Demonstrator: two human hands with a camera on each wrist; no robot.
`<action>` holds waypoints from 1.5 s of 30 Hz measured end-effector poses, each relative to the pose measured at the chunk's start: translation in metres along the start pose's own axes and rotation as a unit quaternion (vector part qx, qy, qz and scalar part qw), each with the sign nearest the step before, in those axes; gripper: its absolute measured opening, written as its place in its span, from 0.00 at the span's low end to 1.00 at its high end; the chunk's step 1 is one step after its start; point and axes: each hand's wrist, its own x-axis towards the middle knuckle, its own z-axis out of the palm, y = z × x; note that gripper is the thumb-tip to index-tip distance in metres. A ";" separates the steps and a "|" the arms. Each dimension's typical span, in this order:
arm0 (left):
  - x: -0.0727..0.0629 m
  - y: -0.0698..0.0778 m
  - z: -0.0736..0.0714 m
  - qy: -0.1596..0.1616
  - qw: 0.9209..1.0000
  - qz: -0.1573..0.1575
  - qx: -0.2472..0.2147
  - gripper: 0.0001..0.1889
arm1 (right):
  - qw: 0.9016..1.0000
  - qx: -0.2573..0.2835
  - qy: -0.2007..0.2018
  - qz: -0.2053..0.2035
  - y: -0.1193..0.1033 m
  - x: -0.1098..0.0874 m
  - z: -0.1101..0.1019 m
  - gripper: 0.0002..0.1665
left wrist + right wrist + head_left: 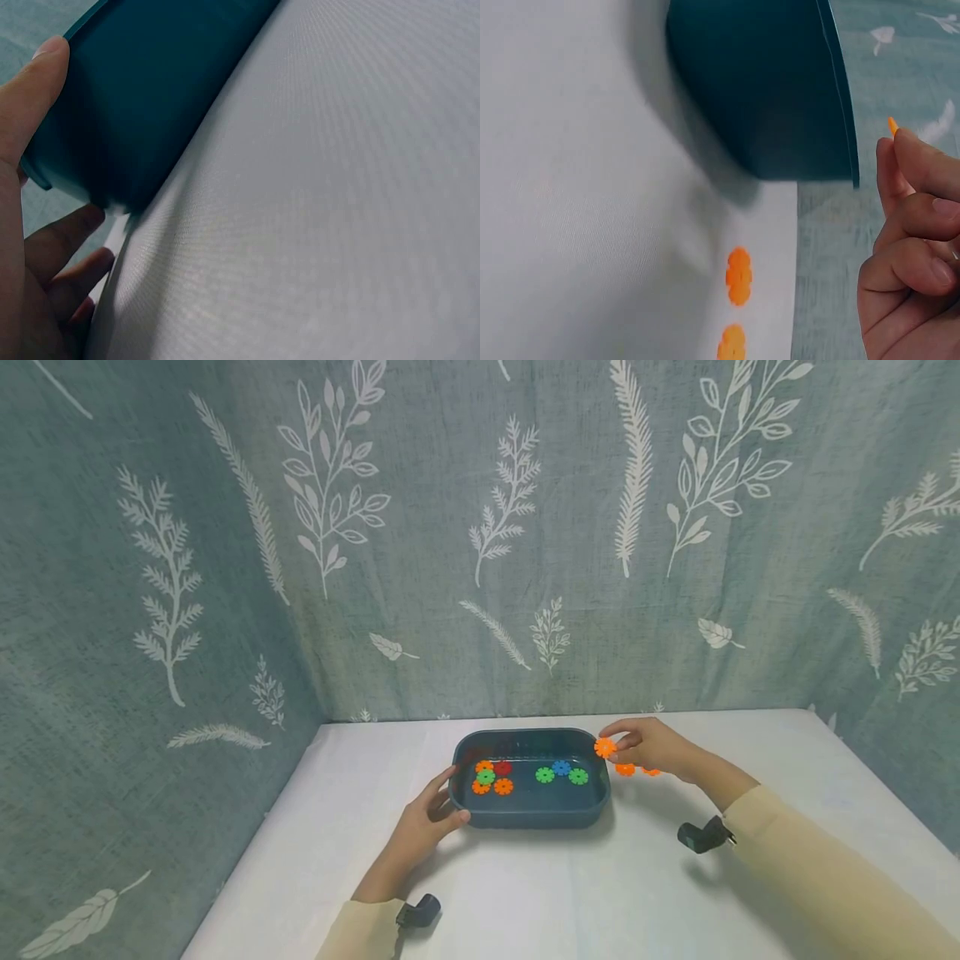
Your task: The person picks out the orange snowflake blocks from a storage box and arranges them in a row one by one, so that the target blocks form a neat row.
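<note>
An orange disc (604,747) is pinched between the thumb and fingertips of the right hand (651,747), held just above the right rear corner of the tray (529,814). In the right wrist view only the thin edge of the disc (892,125) shows above a fingertip, beside the tray's outer wall (765,90); the remaining fingers of that hand are curled in. The tray is a dark teal, rounded rectangular basin standing on a table (570,893) covered in white cloth, near the table's far edge. The left hand (427,817) grips the tray's left front corner, with the thumb laid over the rim (46,56) and the fingers (64,236) curled under the lower wall (150,90), touching it. Inside the tray lie seven discs: at the left an orange one (484,767), a red one (502,767), a green one (486,777) and two more orange ones (481,787) (503,787), close together; toward the right a green one (545,774), a blue one (562,767) and another green one (578,776) in a row. On the cloth just right of the tray, under the right hand, lie two further orange discs (739,276) (732,343), near each other and apart from the tray. Both forearms wear cream sleeves (817,877), each with a small black camera (703,836) at the wrist. A grey-green curtain (480,527) printed with white leaves closes off the table at the back and the left.
</note>
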 end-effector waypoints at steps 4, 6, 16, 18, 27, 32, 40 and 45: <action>0.000 0.000 0.001 -0.001 1.000 0.000 -0.006 0.41 | 1.000 0.014 0.008 0.003 0.008 -0.007 -0.009 0.29; 0.000 0.001 0.001 -0.002 1.000 0.001 -0.011 0.41 | 1.000 0.019 0.013 0.008 0.013 -0.010 -0.013 0.30; 0.001 0.000 0.000 -0.002 1.000 0.002 -0.008 0.41 | 0.999 0.033 0.028 0.017 0.029 -0.023 -0.027 0.32; 0.000 0.000 0.000 -0.001 1.000 0.001 -0.006 0.41 | 0.999 0.031 0.031 0.021 0.032 -0.026 -0.029 0.33; 0.000 0.001 0.000 -0.004 1.000 0.005 -0.022 0.41 | 0.997 0.029 0.060 0.047 0.048 -0.038 -0.039 0.34; 0.002 0.001 -0.001 -0.003 1.000 0.005 -0.010 0.41 | 0.994 0.043 0.078 0.062 0.059 -0.044 -0.043 0.35; 0.002 0.000 -0.001 -0.007 1.000 0.000 -0.007 0.41 | 0.992 0.054 0.098 0.063 0.084 -0.048 -0.051 0.38; 0.001 0.001 -0.001 -0.004 1.000 -0.003 -0.006 0.42 | 0.991 0.044 0.109 0.065 0.096 -0.051 -0.059 0.40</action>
